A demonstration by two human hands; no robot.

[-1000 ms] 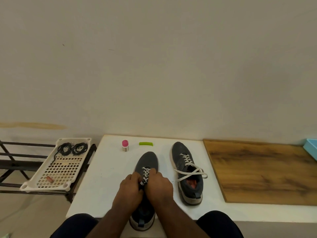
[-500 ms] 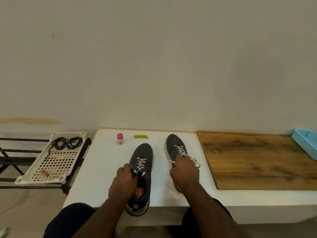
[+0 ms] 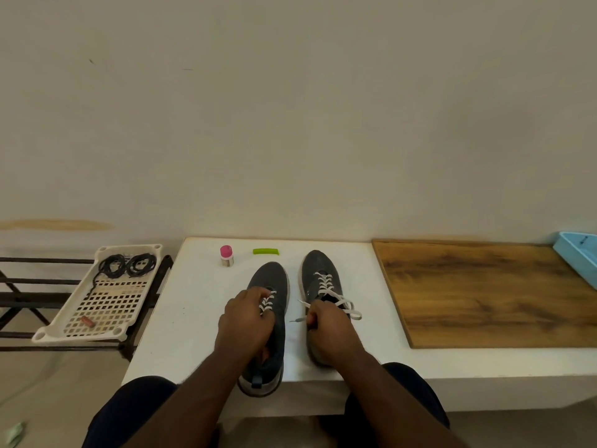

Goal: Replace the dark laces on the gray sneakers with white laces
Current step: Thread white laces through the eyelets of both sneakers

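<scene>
Running left to right along the wall, as seen from the head camera.
Rack (image 3: 19, 299): dark metal bars, cut off by the left frame edge.
Tray (image 3: 58, 331): white perforated, tilted on the rack, its right corner just beside the table's left edge.
Dark laces (image 3: 129, 265): two coils at the tray's far end, one strand trailing toward the near side.
Small reddish item (image 3: 87, 321): near the tray's front rim; too small to identify.
White table (image 3: 187, 302): bare strip between its left edge and the shoes; front edge partly covered by the person's knees.
Pink-capped bottle (image 3: 226, 255): upright near the back edge.
Green piece (image 3: 266, 251): lying flat, just right of the bottle.
Left sneaker (image 3: 271, 279): gray, heel overhanging the table's front edge; opening hidden by the hand.
Left hand (image 3: 247, 321): fingers curled onto the sneaker's white lacing (image 3: 267, 302); exact pinch hard to make out.
Right sneaker (image 3: 318, 270): gray, apart from the left one; heel hidden.
Right hand (image 3: 329, 328): fingers curled round a loose white lace end (image 3: 342, 302).
Wooden board (image 3: 484, 292): flush against the table's right side.
Blue tray (image 3: 578, 253): cut off at the right frame edge.
</scene>
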